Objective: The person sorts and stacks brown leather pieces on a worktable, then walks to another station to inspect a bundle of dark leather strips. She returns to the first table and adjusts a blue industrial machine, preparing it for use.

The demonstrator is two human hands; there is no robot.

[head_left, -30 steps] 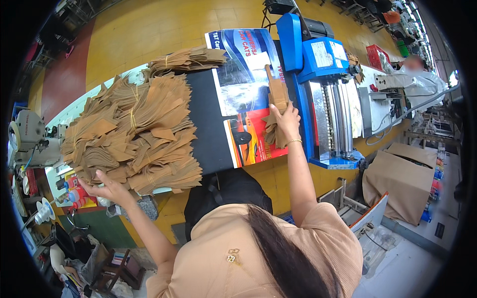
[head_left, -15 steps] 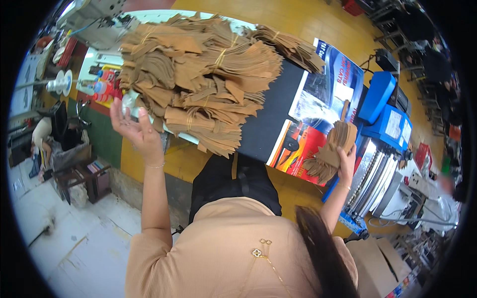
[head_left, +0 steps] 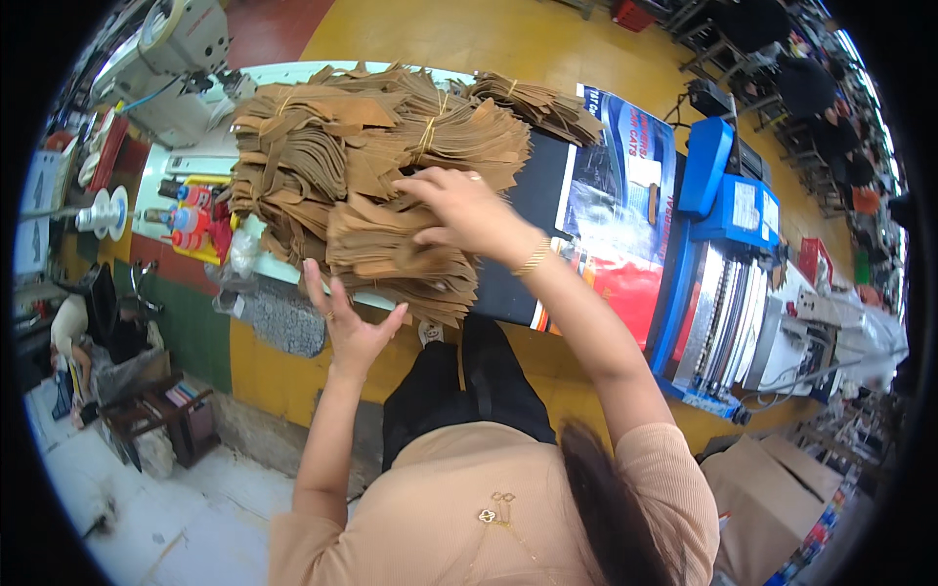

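Note:
A large heap of brown leather-like cut strips (head_left: 381, 127), stacked in bundles, several tied with yellow bands, covers the left part of the table. My right hand (head_left: 469, 210) reaches across the heap's near side. Its fingers and thumb are spread over the right end of a loose-looking bundle of strips (head_left: 371, 239) on top. What lies beneath the palm is hidden. Just off the heap's near edge, my left hand (head_left: 354, 327) is raised with fingers apart and nothing in it.
Right of the heap are a black mat (head_left: 539, 190) and a colourful printed sheet (head_left: 620, 195), then a blue machine with metal rollers (head_left: 718, 322). A sewing machine (head_left: 176, 59) and red-capped bottles (head_left: 191, 215) stand left. A grey bag (head_left: 283, 317) sits below the table's edge.
My right hand has swung left from the printed sheet to the heap. The bundle it gripped is gone from the sheet. My left hand has moved right and nearer to me.

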